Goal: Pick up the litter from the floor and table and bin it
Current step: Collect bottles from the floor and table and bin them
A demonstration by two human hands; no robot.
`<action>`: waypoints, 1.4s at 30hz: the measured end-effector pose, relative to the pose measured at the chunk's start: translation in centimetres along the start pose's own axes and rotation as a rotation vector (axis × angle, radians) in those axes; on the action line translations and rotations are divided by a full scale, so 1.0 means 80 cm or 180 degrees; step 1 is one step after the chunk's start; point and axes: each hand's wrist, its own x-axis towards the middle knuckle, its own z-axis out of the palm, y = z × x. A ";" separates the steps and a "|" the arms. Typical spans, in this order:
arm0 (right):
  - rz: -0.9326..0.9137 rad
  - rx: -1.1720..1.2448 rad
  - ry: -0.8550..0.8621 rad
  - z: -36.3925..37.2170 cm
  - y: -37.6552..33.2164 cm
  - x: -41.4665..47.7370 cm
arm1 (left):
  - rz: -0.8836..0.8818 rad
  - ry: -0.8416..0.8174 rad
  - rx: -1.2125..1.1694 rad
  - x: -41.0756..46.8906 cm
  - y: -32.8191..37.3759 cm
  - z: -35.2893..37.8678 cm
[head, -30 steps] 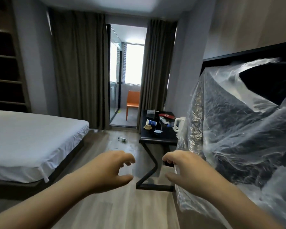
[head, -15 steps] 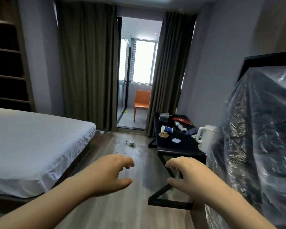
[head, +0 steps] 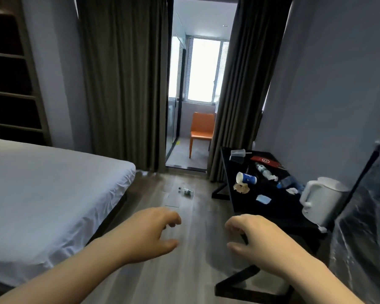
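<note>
In the last second I have closed on the bench (head: 270,207), and the plastic-wrapped bulk (head: 364,227) now sits at the right edge. My left hand (head: 149,233) and right hand (head: 257,235) hang empty, fingers loosely curled. A tipped paper cup (head: 246,178), a water bottle (head: 264,171) and a clear plastic cup (head: 237,154) lie on the bench. Possibly a crushed bottle (head: 185,191) lies on the floor (head: 184,270) to its left. The litter is nearly in reach, but I see no bin.

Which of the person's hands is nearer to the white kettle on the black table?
Right. The right hand hovers by the near corner of the table, below-left of the kettle; the left hand hovers farther left, over the floor.
</note>
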 end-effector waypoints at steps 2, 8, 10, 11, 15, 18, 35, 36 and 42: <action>-0.0027 0.0069 -0.0006 0.004 0.021 0.049 | -0.0083 -0.0002 -0.0003 0.042 -0.026 0.001; -0.0133 0.0079 0.0024 0.006 0.081 0.188 | -0.0286 0.0073 -0.0019 0.162 -0.096 -0.001; -0.0143 0.0108 -0.0035 0.010 0.095 0.230 | -0.0328 0.0026 -0.0053 0.196 -0.118 0.003; -0.0156 0.0116 -0.0071 0.014 0.101 0.249 | -0.0342 0.0000 -0.0064 0.211 -0.130 0.005; -0.0131 0.0135 -0.0212 0.033 0.120 0.329 | -0.0353 -0.0094 -0.0112 0.274 -0.186 0.017; -0.0069 0.0132 -0.0225 0.047 0.133 0.397 | -0.0330 -0.0101 -0.0153 0.328 -0.238 0.024; 0.0504 0.0406 -0.0443 0.101 0.194 0.749 | -0.0048 -0.0494 -0.0271 0.637 -0.507 0.034; 0.0523 0.0411 -0.0435 0.104 0.203 0.768 | -0.0035 -0.0491 -0.0259 0.657 -0.517 0.037; 0.0564 0.0456 -0.0312 0.112 0.269 0.890 | -0.0016 -0.0359 -0.0180 0.785 -0.572 0.047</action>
